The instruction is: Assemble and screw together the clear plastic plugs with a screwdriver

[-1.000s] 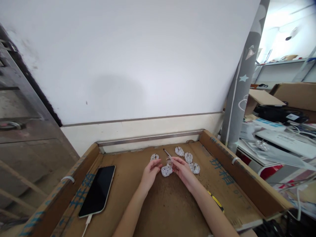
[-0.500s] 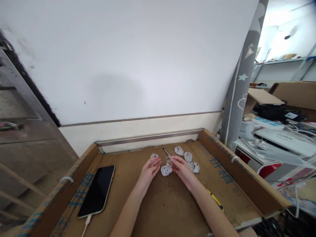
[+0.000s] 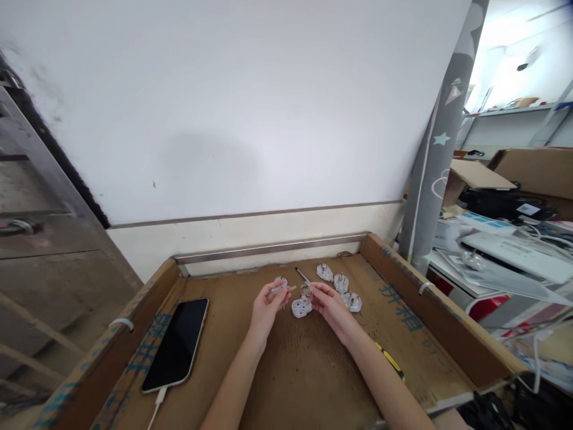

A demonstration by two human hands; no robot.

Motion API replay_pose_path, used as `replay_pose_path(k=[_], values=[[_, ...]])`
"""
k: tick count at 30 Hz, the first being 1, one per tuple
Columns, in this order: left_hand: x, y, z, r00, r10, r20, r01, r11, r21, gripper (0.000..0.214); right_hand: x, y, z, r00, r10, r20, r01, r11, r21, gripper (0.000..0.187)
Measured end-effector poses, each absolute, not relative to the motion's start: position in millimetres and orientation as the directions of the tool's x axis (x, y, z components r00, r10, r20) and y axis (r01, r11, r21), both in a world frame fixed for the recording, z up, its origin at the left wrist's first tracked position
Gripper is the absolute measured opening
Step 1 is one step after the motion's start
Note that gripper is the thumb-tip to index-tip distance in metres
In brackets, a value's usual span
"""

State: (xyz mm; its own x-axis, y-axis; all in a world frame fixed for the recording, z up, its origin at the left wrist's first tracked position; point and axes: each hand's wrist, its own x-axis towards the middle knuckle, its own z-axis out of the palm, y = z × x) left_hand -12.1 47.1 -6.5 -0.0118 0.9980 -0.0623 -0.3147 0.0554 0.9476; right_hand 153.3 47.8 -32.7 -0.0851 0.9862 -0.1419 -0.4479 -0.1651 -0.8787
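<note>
My left hand (image 3: 268, 303) is closed, thumb and fingers together, with a small pale bit (image 3: 292, 288) at the fingertips that I cannot make out. Just behind those fingers shows a clear plastic plug part with metal pins (image 3: 280, 282); whether they touch it is unclear. My right hand (image 3: 329, 303) is wrapped round a screwdriver (image 3: 302, 275), its thin shaft pointing up and left and its handle mostly hidden. Between the hands, a clear plastic socket piece with holes (image 3: 301, 307) lies on the cardboard, close to the right fingertips.
Several clear plug parts (image 3: 341, 283) lie beyond and right of my right hand. A yellow-and-black tool (image 3: 390, 360) lies beside my right forearm. At left is a phone (image 3: 176, 346) with a white cable. Cardboard walls (image 3: 430, 316) edge the work surface.
My left hand has shifted slightly left and its fingers have closed into a pinch, with the pale bit now showing. My right hand and the screwdriver have barely moved.
</note>
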Motion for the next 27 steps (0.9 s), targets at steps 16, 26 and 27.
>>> replay_pose_path(k=[16,26,27], values=[[0.1,17.6,3.0,0.044,0.771,0.635,0.402,-0.595,0.696,0.015,147.9,34.5,-10.3,-0.133,0.983,-0.13,-0.564,-0.183,-0.805,0.033],[1.0,15.2,6.0,0.017,0.695,0.719,0.548,-0.608,0.574,0.018,148.5,27.7,2.6,-0.175,0.978,-0.113,-0.626,-0.199,-0.754,0.032],[0.6,15.7,5.6,0.018,0.69,0.724,0.548,-0.612,0.57,0.019,148.6,27.3,3.4,-0.174,0.978,-0.113,-0.626,-0.199,-0.754,0.032]])
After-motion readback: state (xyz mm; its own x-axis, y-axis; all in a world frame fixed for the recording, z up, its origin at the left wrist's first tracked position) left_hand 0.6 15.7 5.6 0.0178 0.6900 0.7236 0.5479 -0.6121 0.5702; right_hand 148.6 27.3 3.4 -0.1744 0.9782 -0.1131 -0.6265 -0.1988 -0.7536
